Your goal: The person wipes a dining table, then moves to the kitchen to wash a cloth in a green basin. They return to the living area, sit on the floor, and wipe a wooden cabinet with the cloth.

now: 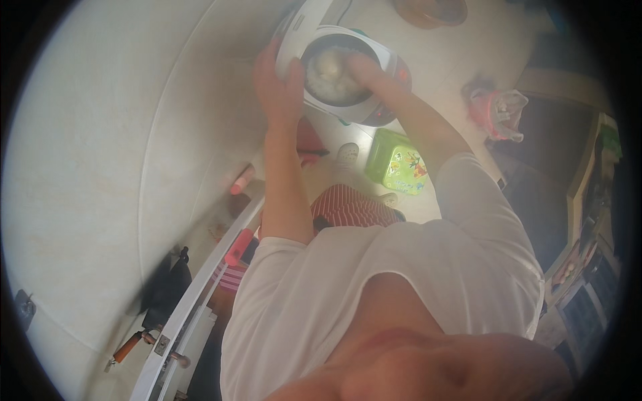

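Observation:
A white rice cooker (393,65) stands before me with its lid (296,37) raised on the left. My left hand (281,82) grips the lid's edge, thumb on the inner side. Inside the dark inner pot (340,104) lies white, moist-looking food (326,87) with a pale rounded lump (328,65); steam or a misted lens blurs it. My right hand (367,70) reaches over the pot's right side, fingertips beside the lump. Whether those fingers hold anything cannot be told. Red lights glow on the cooker's front.
A green plastic stool (396,163) stands on the floor near my feet. To the right is a pink container lined with a plastic bag (499,113). A brown basin (434,10) lies at the top. A door edge (200,285) with handles runs along my left; a wall is beyond.

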Action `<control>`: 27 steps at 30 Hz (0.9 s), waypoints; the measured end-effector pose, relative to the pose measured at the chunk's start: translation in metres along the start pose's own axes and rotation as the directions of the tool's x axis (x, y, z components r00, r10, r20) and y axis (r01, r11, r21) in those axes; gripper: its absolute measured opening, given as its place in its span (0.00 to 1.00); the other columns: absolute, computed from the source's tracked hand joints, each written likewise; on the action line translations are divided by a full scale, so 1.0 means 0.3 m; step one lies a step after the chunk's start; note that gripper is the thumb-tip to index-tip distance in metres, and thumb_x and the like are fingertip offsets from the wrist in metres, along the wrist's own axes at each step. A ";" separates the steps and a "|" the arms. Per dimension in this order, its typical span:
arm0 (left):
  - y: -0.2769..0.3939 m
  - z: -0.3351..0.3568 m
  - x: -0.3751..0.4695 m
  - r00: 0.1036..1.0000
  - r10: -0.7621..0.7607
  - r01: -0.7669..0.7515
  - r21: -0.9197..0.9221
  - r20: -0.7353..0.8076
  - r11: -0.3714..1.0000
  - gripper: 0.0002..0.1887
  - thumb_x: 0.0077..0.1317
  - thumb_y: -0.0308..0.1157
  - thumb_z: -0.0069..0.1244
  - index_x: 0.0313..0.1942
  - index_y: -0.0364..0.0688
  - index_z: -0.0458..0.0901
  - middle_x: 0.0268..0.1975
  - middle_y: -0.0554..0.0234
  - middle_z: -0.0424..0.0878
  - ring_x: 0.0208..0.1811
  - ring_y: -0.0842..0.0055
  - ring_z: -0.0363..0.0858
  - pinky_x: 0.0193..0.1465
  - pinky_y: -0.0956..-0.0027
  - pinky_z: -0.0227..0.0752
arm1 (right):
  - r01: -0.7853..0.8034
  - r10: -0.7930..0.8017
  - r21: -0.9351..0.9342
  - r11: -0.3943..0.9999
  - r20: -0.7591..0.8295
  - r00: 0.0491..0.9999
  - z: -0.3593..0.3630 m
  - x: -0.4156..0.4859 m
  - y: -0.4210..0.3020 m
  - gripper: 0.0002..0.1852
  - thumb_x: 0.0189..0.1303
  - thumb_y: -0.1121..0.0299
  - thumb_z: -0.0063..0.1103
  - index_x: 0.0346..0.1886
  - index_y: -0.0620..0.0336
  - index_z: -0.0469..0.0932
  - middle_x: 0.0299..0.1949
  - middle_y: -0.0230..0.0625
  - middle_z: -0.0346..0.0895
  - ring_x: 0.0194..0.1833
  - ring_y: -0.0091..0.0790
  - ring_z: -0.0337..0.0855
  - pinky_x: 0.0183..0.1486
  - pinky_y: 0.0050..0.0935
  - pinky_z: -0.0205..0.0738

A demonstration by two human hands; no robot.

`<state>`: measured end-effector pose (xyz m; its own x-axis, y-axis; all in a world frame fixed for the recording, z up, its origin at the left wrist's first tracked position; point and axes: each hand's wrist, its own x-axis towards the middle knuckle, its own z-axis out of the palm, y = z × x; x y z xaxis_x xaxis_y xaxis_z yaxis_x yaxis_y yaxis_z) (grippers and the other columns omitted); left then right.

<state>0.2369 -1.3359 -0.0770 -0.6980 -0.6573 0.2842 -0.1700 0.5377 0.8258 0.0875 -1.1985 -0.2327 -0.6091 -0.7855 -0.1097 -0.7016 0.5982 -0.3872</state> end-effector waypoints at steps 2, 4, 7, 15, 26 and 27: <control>0.016 0.008 -0.006 1.000 0.008 -0.008 0.028 0.028 1.000 0.24 0.55 0.34 0.52 0.53 0.35 0.73 0.51 0.47 0.75 0.54 0.54 0.71 0.59 0.58 0.61 | -0.090 0.105 0.124 0.988 -0.121 0.987 -0.009 -0.017 0.021 0.12 0.55 0.67 0.57 0.40 0.62 0.79 0.36 0.49 0.80 0.41 0.46 0.82 0.45 0.40 0.74; 0.049 0.002 -0.013 0.997 0.042 -0.048 0.095 0.061 0.994 0.23 0.54 0.34 0.53 0.51 0.37 0.75 0.50 0.48 0.75 0.53 0.54 0.71 0.58 0.57 0.62 | -0.262 0.331 0.314 0.912 -0.187 0.925 -0.095 -0.059 -0.011 0.12 0.57 0.64 0.57 0.38 0.62 0.79 0.32 0.48 0.80 0.38 0.44 0.82 0.42 0.38 0.74; 0.108 0.043 -0.055 0.985 0.077 -0.107 0.201 0.152 0.974 0.20 0.53 0.35 0.54 0.46 0.40 0.77 0.47 0.49 0.76 0.51 0.54 0.71 0.55 0.59 0.64 | -0.145 0.437 0.563 0.813 -0.426 0.792 -0.130 -0.246 0.032 0.13 0.60 0.61 0.56 0.36 0.62 0.79 0.27 0.42 0.80 0.32 0.37 0.82 0.38 0.33 0.74; 0.009 0.280 -0.297 0.866 0.123 -0.292 0.292 0.484 0.911 0.17 0.56 0.32 0.50 0.48 0.47 0.77 0.58 0.57 0.66 0.61 0.64 0.62 0.58 0.39 0.55 | -0.358 0.564 0.852 0.382 0.091 0.821 -0.082 -0.807 -0.025 0.06 0.60 0.69 0.60 0.32 0.61 0.77 0.22 0.26 0.76 0.23 0.17 0.75 0.27 0.18 0.70; -0.031 0.336 -0.376 0.728 -0.034 -0.442 0.507 0.685 0.740 0.24 0.59 0.32 0.49 0.58 0.51 0.70 0.67 0.62 0.53 0.69 0.66 0.51 0.63 0.33 0.49 | -0.343 0.641 0.923 0.175 0.157 0.751 -0.043 -1.076 -0.059 0.07 0.60 0.70 0.60 0.34 0.63 0.76 0.23 0.27 0.75 0.23 0.17 0.75 0.26 0.18 0.70; -0.033 0.340 -0.371 0.729 -0.022 -0.449 0.502 0.684 0.739 0.24 0.59 0.31 0.49 0.58 0.51 0.70 0.67 0.62 0.53 0.69 0.66 0.51 0.63 0.34 0.49 | -0.324 0.648 0.929 0.181 0.136 0.750 -0.051 -1.081 -0.066 0.07 0.59 0.69 0.60 0.34 0.64 0.76 0.22 0.28 0.75 0.23 0.17 0.74 0.26 0.19 0.70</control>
<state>0.2453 -1.2143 -0.1664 -0.9811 -0.1294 -0.1441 -0.1613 0.9578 0.2380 0.2933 -0.9532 -0.1754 -0.8609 -0.2233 -0.4571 0.4138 0.2153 -0.8845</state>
